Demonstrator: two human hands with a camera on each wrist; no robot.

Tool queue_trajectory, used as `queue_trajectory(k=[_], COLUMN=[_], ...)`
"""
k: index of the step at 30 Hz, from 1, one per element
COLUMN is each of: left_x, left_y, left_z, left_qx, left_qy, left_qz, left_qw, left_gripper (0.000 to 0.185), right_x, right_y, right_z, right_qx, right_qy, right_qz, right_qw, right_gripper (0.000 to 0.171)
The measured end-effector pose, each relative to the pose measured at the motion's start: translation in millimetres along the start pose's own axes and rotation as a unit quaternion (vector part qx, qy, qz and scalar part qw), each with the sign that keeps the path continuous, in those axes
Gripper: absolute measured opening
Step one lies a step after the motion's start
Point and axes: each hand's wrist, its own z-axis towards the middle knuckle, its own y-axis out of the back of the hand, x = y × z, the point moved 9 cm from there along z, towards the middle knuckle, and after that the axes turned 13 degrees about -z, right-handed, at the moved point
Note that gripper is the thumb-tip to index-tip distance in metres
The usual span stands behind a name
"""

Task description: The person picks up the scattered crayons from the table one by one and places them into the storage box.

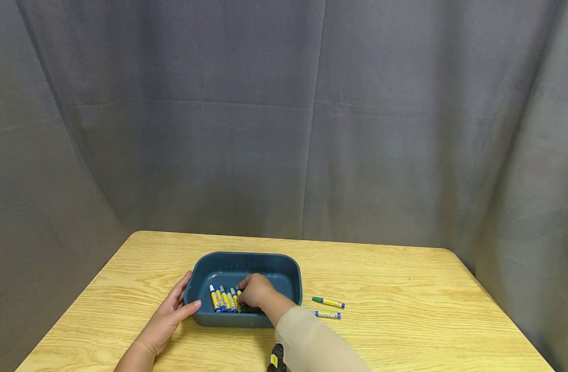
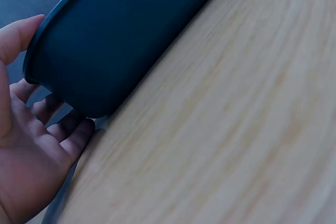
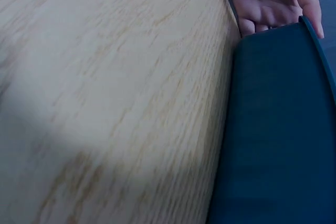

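A dark blue plastic basin (image 1: 237,320) stands on the table, with several yellow-wrapped crayons (image 1: 215,299) lying side by side in it. At its left end, my left hand (image 1: 165,318) holds the basin, thumb on the rim and fingers along the outer wall. The left wrist view shows this left hand (image 2: 37,145) against the basin's rounded corner. Reaching inside the basin, my right hand (image 1: 257,290) has its fingertips bent at the rightmost crayon of the row; the hand partly hides it. In the right wrist view only the basin's outer wall (image 3: 278,129) and the left hand appear.
To the right of the basin lie a green-tipped crayon (image 1: 328,303) and a light-blue-tipped crayon (image 1: 327,314), the latter partly behind the right sleeve (image 1: 311,336). Grey curtains (image 1: 284,129) hang behind and beside the wooden table (image 1: 404,310). A black device (image 1: 277,357) sits at the right forearm.
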Motion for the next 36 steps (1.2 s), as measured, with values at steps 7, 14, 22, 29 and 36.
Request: queue_trajectory(k=[7,14,22,29,36], left_x=[0.1,-1.2,-1.2,-1.3,-2.2], left_y=[0.4,-1.7,-1.4,4.3,6.3], left_z=[-0.7,-0.6,0.3,-1.0,-1.8], left_qx=[0.000,0.002,0.004,0.000,0.002], left_qy=[0.003,-0.009,-0.006,-0.004,-0.002], left_qz=[0.003,0.006,0.010,0.021,0.019], left_qw=[1.0000,0.9999,0.9999,0.9998,0.9998], left_gripper=[0.080,0.080,0.080,0.080,0.080], right_x=[-2,-7,-16,-31,-55], right_y=[4,16,42,71,102], right_z=[-2,-2,-14,-21,-27], right_qx=[0.001,0.011,0.045,0.041,0.007], right_qy=[-0.007,0.027,0.105,0.140,0.145], right_qz=[0.009,0.074,0.105,0.130,0.137], right_qw=[1.000,0.997,0.988,0.981,0.980], right_gripper=[0.023,0.030,0.038,0.043,0.040])
